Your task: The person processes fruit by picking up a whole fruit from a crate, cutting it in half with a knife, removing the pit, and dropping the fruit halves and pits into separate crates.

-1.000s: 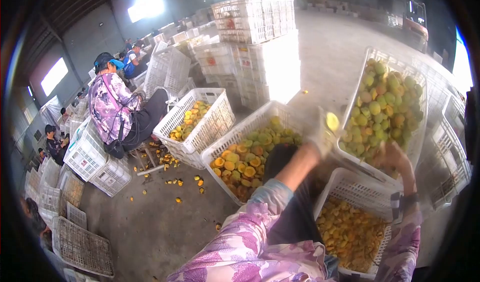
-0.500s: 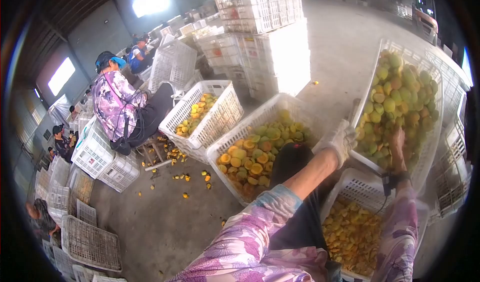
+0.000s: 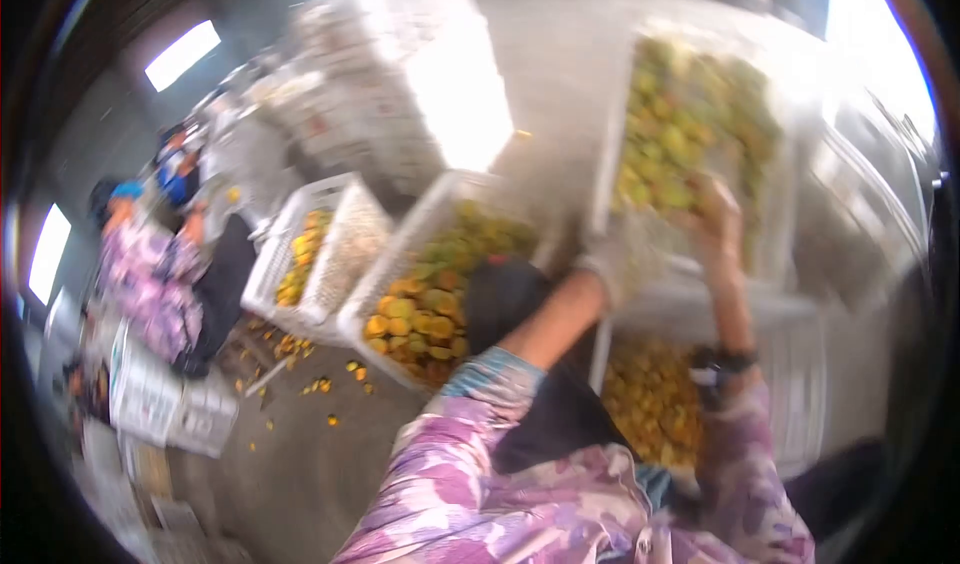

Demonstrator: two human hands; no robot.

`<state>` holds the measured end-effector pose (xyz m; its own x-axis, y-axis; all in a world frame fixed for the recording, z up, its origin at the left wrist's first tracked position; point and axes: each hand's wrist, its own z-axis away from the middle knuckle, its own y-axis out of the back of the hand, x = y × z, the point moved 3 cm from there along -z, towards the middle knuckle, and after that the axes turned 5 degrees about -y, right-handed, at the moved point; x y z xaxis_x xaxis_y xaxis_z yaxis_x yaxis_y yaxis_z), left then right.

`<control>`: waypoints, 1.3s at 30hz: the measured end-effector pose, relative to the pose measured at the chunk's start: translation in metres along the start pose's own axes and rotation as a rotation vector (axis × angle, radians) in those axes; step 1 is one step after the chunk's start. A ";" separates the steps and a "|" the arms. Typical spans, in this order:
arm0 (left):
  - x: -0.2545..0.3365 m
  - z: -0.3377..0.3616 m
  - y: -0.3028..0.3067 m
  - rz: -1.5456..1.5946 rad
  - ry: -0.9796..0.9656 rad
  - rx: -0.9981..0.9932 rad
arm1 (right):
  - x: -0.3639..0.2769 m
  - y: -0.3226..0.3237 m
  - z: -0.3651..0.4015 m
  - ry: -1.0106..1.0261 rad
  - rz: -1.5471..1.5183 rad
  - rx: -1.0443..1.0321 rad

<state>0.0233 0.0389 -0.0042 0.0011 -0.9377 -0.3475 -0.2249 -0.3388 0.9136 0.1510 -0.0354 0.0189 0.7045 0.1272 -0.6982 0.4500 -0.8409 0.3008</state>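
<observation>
My left hand, in a pale glove, is at the near left corner of a white crate of greenish-yellow fruit. Motion smears its fingers. My bare right hand overlaps the near part of that fruit, its fingers blurred too; I cannot tell what it holds. Below both hands, a lower crate contains yellow-brown fruit pieces. Left of my knee, another white crate holds fruit halves with orange cut faces and greener pieces behind them.
A person in a patterned top sits at the left beside a crate of yellow fruit. Tall stacked crates stand behind. Fruit scraps lie on the concrete floor. More crates are at the right.
The view has swung right and blurred, so the crates appear further left. My left hand has come closer to my right hand, which has lifted toward the top of the fruit.
</observation>
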 end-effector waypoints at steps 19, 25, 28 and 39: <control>0.016 0.004 -0.020 2.595 0.802 0.591 | -0.021 -0.019 0.059 -0.259 -0.227 -0.101; 0.002 0.014 0.002 2.554 0.797 0.834 | -0.017 -0.010 0.078 -0.463 -0.431 0.001; -0.006 0.014 0.001 2.495 0.833 0.943 | -0.014 -0.002 0.088 -0.517 -0.230 -0.006; 0.006 0.012 0.005 2.092 0.896 0.813 | -0.035 -0.024 0.089 -0.184 0.350 -0.040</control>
<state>0.0102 0.0327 -0.0043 -0.4354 0.2686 0.8592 -0.6501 0.5665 -0.5065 0.0664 -0.0664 -0.0216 0.7107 -0.2625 -0.6527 0.2237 -0.7953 0.5634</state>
